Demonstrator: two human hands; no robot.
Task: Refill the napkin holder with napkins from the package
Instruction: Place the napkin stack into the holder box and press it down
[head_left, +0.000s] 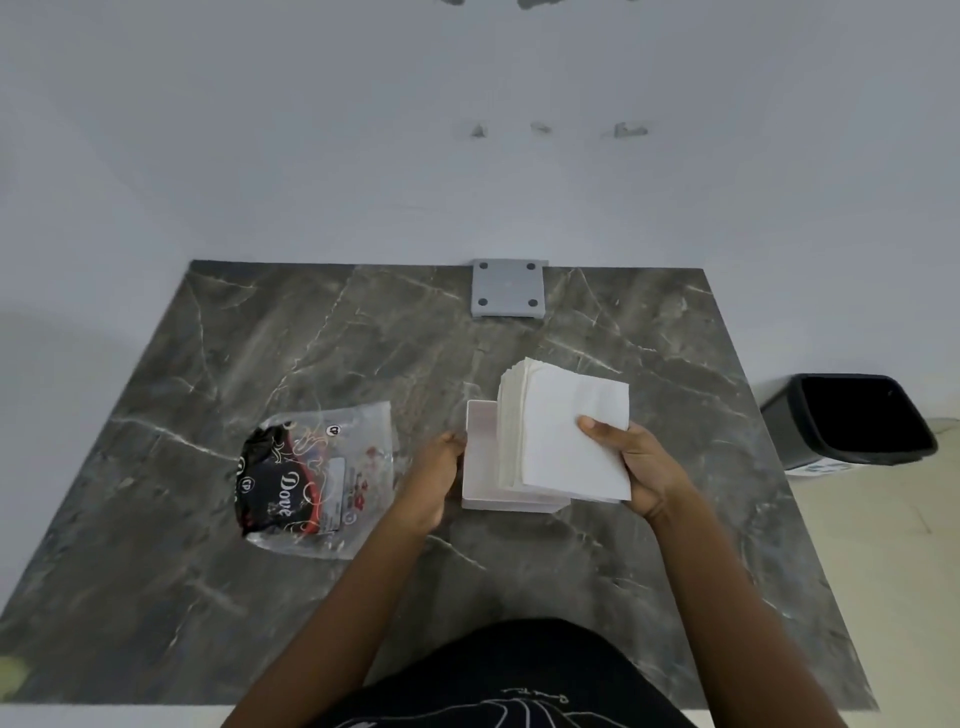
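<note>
A white box-shaped napkin holder (480, 457) stands on the dark marble table (322, 343), a little right of centre. My left hand (439, 467) grips its left wall. My right hand (636, 462) holds a thick stack of white napkins (561, 421), thumb on top, with the stack tilted over the holder's right part. The lower edge of the stack hides the holder's right side. The clear plastic napkin package (317, 478), with black and red print, lies flat and looks emptied to the left of the holder.
A grey square plate with four screws (509, 288) sits at the table's far edge against the white wall. A black waste bin (852, 421) stands on the floor to the right of the table.
</note>
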